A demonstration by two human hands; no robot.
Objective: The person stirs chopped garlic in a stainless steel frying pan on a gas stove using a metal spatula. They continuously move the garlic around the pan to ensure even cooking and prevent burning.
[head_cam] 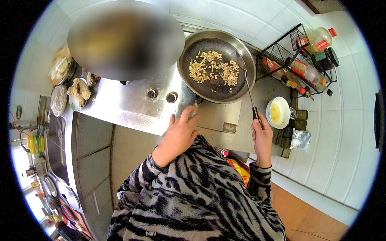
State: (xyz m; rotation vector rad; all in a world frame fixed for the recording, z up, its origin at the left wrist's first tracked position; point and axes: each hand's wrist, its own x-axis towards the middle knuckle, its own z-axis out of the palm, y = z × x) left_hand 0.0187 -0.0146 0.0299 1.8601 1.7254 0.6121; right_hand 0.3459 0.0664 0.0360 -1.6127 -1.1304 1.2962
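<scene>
A wide, dark-bottomed frying pan point(221, 94) sits on the steel stove at the upper middle. Pale flat seeds point(229, 72), like pumpkin seeds, lie across its base in loose heaps. My right hand point(263, 135) grips the black handle of a metal spatula point(250, 92). The spatula's head rests against the pan's right inner wall, partly hard to make out. My left hand point(180, 131) holds nothing, its fingers spread just below the pan. Close to its fingertips is a short dark part point(198, 100) at the pan's near rim, largely hidden by the hand.
A white bowl point(283, 119) with yellow liquid stands right of my right hand. Behind it, a black wire rack point(276, 54) holds several bottles. Two stove knobs point(171, 97) are left of the pan. A blurred patch covers the upper left. A sink point(56, 135) lies far left.
</scene>
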